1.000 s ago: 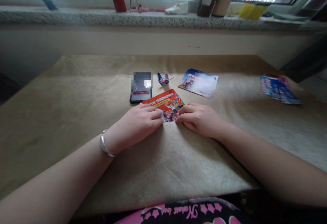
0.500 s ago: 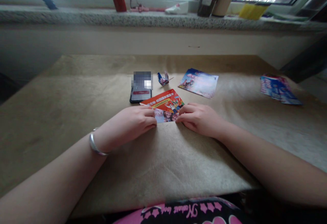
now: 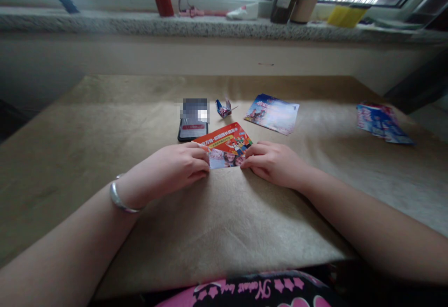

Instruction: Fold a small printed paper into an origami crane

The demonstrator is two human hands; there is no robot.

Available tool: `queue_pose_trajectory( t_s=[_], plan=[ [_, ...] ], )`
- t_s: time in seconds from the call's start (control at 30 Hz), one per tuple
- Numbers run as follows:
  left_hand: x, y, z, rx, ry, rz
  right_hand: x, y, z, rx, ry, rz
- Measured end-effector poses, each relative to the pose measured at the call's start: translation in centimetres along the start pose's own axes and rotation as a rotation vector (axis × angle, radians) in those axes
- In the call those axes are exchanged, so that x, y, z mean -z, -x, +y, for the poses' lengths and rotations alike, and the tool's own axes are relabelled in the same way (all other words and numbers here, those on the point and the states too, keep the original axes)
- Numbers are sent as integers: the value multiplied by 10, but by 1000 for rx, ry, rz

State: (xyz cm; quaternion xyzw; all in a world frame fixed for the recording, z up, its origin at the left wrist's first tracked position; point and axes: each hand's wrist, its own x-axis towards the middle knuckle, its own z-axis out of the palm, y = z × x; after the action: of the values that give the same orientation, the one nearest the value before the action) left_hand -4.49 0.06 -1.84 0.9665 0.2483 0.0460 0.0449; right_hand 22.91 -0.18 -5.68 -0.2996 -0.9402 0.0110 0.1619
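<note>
A printed paper flyer (image 3: 227,139) lies in front of me on the table, folded so that its orange side with yellow lettering overlaps a strip showing faces. My left hand (image 3: 184,164) is closed on the flyer's left edge, fingers pressed together near the fold. At the opposite end, my right hand (image 3: 268,161) pinches the lower right corner between thumb and fingers. Both fingertips rest low, close to the tabletop. Just beyond the flyer sit a phone (image 3: 193,127) and a small folded paper crane (image 3: 224,108).
A stack of blue flyers (image 3: 272,113) lies behind my right hand, and more flyers (image 3: 383,122) are fanned at the far right. The brown table (image 3: 115,120) meets a wall below a stone windowsill (image 3: 217,26), which carries a red bottle (image 3: 163,0) and a yellow item (image 3: 346,16).
My left hand has slid a little to the left along the flyer, uncovering more of its lower strip. My right hand and the flyer have stayed in place.
</note>
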Motion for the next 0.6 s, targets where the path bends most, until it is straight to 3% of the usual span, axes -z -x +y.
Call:
queue_pose_trajectory(
  t_s=[0.47,0.6],
  plan=[
    [0,4,-4,51,63,-51,-1,1,2,10,-20,-3],
    [-1,3,-3,43,10,-19,-1,2,3,17,-4,-8]
  ],
)
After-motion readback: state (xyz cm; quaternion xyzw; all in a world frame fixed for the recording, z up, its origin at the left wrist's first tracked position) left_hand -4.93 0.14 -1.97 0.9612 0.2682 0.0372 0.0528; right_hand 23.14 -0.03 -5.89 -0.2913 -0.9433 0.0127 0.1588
